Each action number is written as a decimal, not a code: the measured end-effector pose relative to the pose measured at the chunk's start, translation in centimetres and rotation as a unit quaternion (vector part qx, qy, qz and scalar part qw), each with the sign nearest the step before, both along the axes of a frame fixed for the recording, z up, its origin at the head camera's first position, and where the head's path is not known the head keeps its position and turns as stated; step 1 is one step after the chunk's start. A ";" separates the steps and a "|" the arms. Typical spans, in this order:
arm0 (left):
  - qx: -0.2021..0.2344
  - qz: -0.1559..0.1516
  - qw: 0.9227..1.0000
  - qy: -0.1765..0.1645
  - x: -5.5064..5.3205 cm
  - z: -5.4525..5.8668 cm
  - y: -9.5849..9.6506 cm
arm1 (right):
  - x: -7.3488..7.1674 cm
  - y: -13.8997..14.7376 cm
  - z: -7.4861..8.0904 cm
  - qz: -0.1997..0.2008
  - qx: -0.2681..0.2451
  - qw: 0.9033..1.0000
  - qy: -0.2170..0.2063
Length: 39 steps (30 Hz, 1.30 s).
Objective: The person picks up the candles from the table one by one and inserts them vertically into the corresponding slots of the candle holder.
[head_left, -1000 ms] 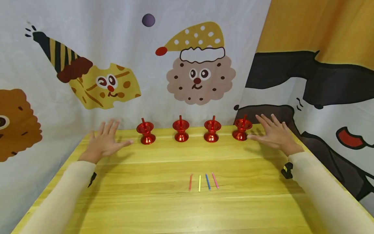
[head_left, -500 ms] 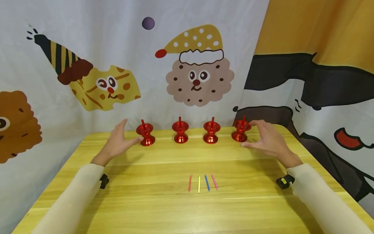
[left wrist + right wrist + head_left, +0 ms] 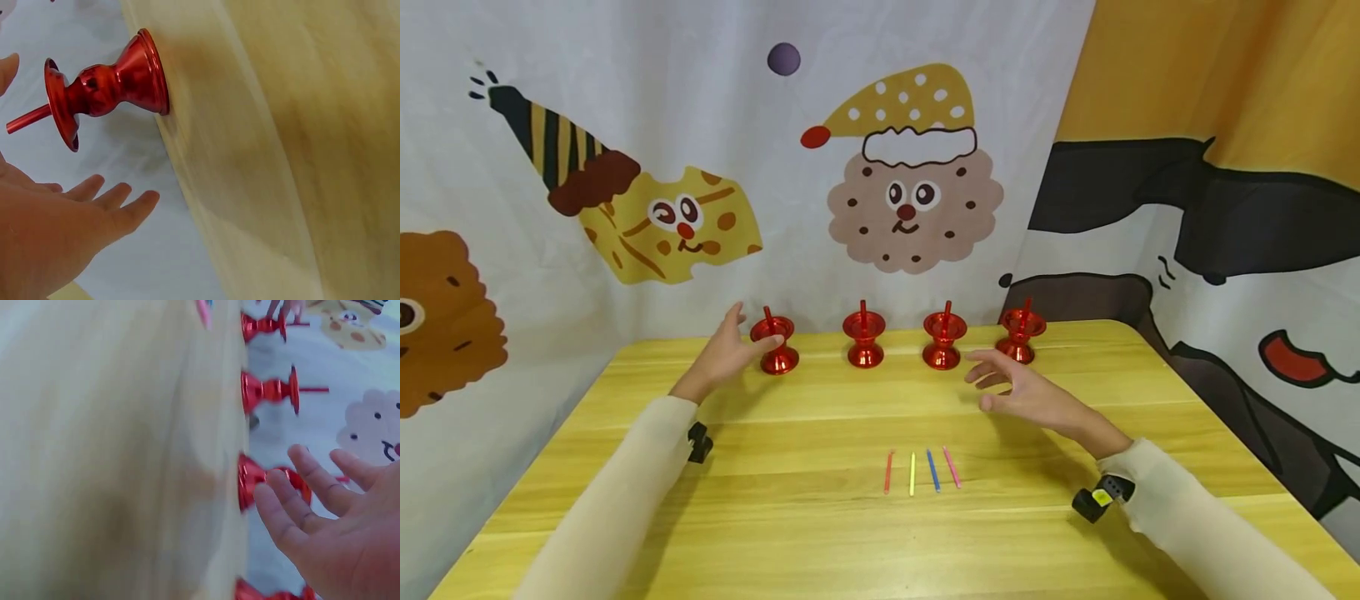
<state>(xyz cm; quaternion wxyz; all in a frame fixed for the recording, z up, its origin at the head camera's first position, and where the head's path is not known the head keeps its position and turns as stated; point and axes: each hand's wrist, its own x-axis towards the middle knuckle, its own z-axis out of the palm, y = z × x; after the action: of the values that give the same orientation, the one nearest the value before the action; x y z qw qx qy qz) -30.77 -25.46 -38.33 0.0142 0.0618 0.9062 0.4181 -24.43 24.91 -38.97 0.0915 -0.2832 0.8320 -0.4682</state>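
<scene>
Several shiny red candle holders, each with an upright stem in its dish, stand in a row along the table's back. My left hand [image 3: 724,354] is beside the leftmost candle holder [image 3: 779,360], its thumb overlapping the dish in the head view. In the left wrist view a gap shows between my fingertips [image 3: 145,201] and that holder [image 3: 100,90]. My right hand [image 3: 1026,396] hovers with loosely bent fingers, holding nothing, in front of the third holder [image 3: 942,357] and the rightmost holder [image 3: 1015,350]. The second holder [image 3: 866,356] stands between the hands.
Thin candles lie side by side mid-table: a red one [image 3: 888,472], a yellow one [image 3: 912,474], a blue one [image 3: 933,471] and a pink one [image 3: 952,467]. A cartoon-printed curtain [image 3: 700,100] hangs right behind the wooden table [image 3: 820,542].
My left hand has moved right, to the leftmost candle holder. My right hand has come left and nearer from the rightmost holder, its spread fingers now loosely bent. Holders and candles have stayed put.
</scene>
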 end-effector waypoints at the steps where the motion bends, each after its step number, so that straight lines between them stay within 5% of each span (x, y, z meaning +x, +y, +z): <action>1: 0.013 -0.001 1.000 -0.007 -0.1 0.0 0.0 | 0.3 -0.3 -0.1 0.009 -0.012 1.000 -0.027; 8: 0.099 0.006 0.993 -0.059 -0.7 0.0 0.0 | 1.9 -1.7 -0.6 0.043 -0.064 0.984 -0.163; 15: 0.137 0.018 0.987 -0.076 -1.1 -0.7 0.1 | 3.0 -2.6 -1.0 0.024 -0.067 0.973 -0.222; 20: 0.149 0.018 0.986 -0.071 -1.3 -1.0 0.7 | 3.4 -3.1 -1.4 0.012 -0.026 0.980 -0.196; 30: 0.125 0.023 0.990 -0.055 -1.5 -1.6 1.7 | 4.2 -4.2 -1.3 -0.013 0.087 0.994 -0.070; 39: 0.120 0.026 0.990 -0.065 -1.8 -1.6 2.0 | 4.1 -4.5 -1.2 -0.015 0.104 0.993 -0.062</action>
<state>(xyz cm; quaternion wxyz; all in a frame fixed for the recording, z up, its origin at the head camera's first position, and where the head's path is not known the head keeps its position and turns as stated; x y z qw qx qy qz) -32.54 -23.49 -39.93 0.0546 0.0122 0.8480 0.5271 -20.31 20.45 -40.21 0.1647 -0.2297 0.8732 -0.3970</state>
